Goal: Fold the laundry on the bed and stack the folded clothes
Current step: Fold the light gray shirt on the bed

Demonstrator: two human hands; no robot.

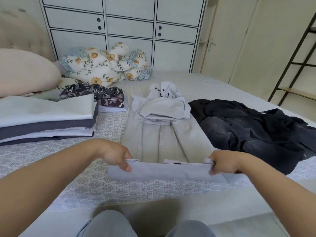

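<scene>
A light grey hooded jacket [164, 132] lies lengthwise on the patterned bed [106, 185], hood at the far end, sleeves folded across the chest. Its near hem is lifted off the bed. My left hand [114, 155] pinches the hem's left corner and my right hand [222, 162] pinches the right corner. A stack of folded white and dark grey clothes [46, 120] sits to the left. Behind it lies a folded dark patterned garment [102, 96] on a white one. An unfolded heap of black clothes and dark jeans [253, 130] lies to the right.
A crumpled floral duvet [106, 65] and a beige pillow [25, 74] lie at the bed's far left. White cabinets [130, 26] stand behind the bed. A black metal shelf frame [297, 62] stands at the right. My knees show at the bed's near edge.
</scene>
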